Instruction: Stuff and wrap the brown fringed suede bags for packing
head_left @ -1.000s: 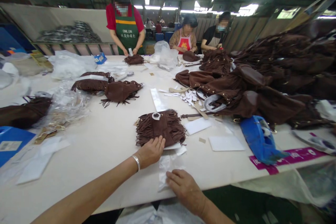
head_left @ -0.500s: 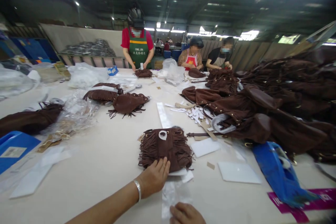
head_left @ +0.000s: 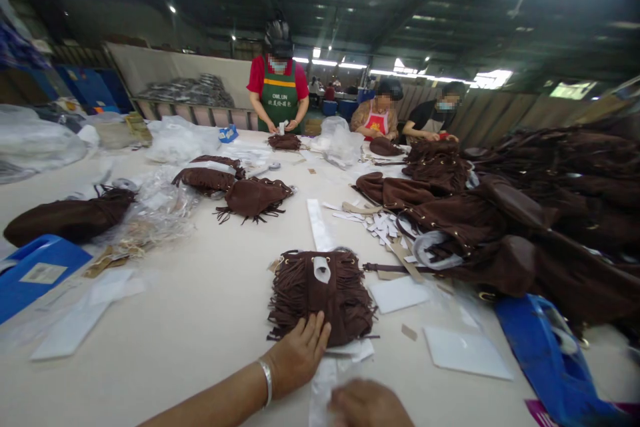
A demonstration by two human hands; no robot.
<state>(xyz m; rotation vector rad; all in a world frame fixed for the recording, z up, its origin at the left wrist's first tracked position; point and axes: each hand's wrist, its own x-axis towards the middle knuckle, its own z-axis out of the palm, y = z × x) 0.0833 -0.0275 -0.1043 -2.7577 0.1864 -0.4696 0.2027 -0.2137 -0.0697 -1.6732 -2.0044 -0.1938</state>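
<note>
A dark brown fringed bag [head_left: 341, 310] lies on the table in front of me, with a white paper piece [head_left: 321, 269] at its top middle. My left hand [head_left: 300, 355], with a silver bangle at the wrist, rests on the bag's lower edge, fingers stretched out flat. Beneath the bag runs a long white strip [head_left: 320, 223], showing above and below it. White sheets [head_left: 357, 349] peek out under the bag's near edge. My right hand [head_left: 370, 403] is at the bottom of the view beside the strip's near end; its fingers look curled but are blurred.
A large heap of brown bags [head_left: 565, 213] covers the right side. Two blue tape dispensers [head_left: 555, 360] flank the work area, the other [head_left: 43, 277] at left. White pads [head_left: 467, 352], paper scraps and clear plastic [head_left: 165, 213] lie about. Several co-workers [head_left: 280, 90] stand across the table.
The view has shifted, so most things sit a little farther right. My left hand stays on the bag. My right hand has moved slightly and is now smeared by motion.
</note>
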